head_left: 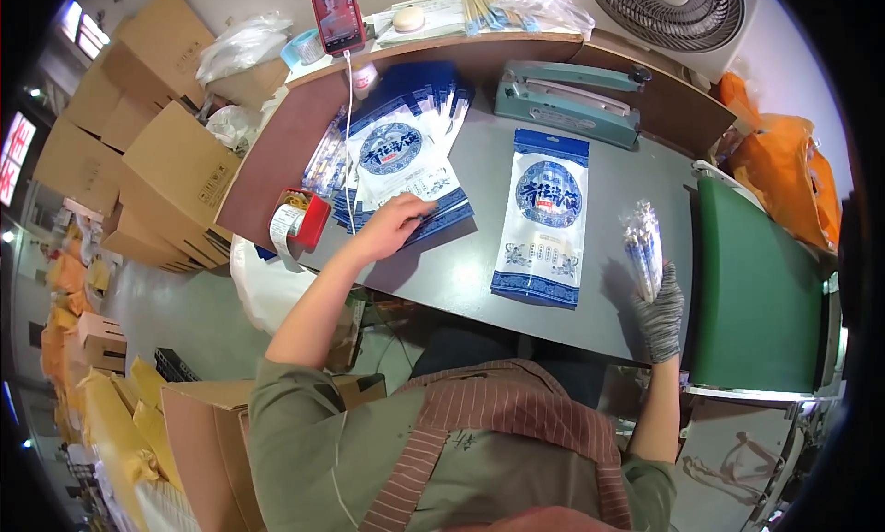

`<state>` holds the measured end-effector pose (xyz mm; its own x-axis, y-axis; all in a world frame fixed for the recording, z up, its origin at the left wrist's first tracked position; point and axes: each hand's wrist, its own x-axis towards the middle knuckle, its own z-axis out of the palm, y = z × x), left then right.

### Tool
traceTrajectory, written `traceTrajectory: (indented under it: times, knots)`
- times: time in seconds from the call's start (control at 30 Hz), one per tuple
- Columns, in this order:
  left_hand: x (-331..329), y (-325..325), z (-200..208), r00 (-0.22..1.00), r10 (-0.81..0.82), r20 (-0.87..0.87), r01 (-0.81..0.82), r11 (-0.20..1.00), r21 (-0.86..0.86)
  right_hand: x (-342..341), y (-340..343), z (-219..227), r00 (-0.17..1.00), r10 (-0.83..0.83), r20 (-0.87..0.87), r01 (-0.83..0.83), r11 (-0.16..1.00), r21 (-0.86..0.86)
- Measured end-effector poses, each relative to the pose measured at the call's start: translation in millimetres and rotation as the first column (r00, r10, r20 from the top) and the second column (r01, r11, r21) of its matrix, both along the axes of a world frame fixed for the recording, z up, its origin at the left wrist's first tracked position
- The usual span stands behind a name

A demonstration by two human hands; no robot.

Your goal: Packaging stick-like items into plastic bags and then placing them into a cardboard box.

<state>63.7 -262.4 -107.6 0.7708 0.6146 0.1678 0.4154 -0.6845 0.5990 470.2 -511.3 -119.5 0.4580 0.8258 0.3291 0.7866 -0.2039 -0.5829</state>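
Note:
My bare left hand [395, 228] lies over the lower edge of a fanned pile of blue-and-white pouches [395, 159], its fingers stretched over them and loosely apart. In my right hand [659, 320], which wears a grey striped glove, I hold upright a bundle of slim sticks [643, 246] in clear wrapping with blue-and-white print. My gloved fingers close round its lower end, above the table's right side. Between my hands, one flat pouch [544, 218] with a round blue emblem lies alone on the grey table [461, 278].
A teal bag sealer [567, 108] stands at the table's back. A red tape dispenser [300, 220] sits at the left edge. A phone [336, 16] with a white cable stands on the ledge, near a fan [678, 6]. Cardboard boxes [175, 182] crowd the left; a green surface [761, 288] adjoins the right.

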Motion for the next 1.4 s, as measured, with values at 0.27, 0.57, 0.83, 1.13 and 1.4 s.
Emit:
traceTrajectory:
  times: [0.27,0.57,0.83,1.13,1.4]
  knots:
    - [-4,-17,-23,0.914,0.392,-0.105,-0.275,0.789,0.55,-1,1,-3,0.999,0.037,0.02,-0.038,0.998,0.049]
    - [6,30,35,0.851,0.462,0.25,-0.513,0.834,0.205,-11,-7,6,0.998,0.025,-0.057,-0.024,1.0,0.017]
    - [118,-3,42,0.908,0.291,0.302,-0.371,0.892,0.256,-13,-29,7,0.998,0.03,-0.061,-0.026,0.998,0.062]
    - [256,-98,-29,0.953,-0.302,0.025,0.302,0.953,0.024,-25,-46,45,0.994,0.05,-0.095,-0.043,0.996,0.074]
    - [279,-75,-49,0.823,-0.456,0.34,0.561,0.551,-0.618,-33,-54,45,0.985,0.171,0.021,-0.15,0.913,-0.378]
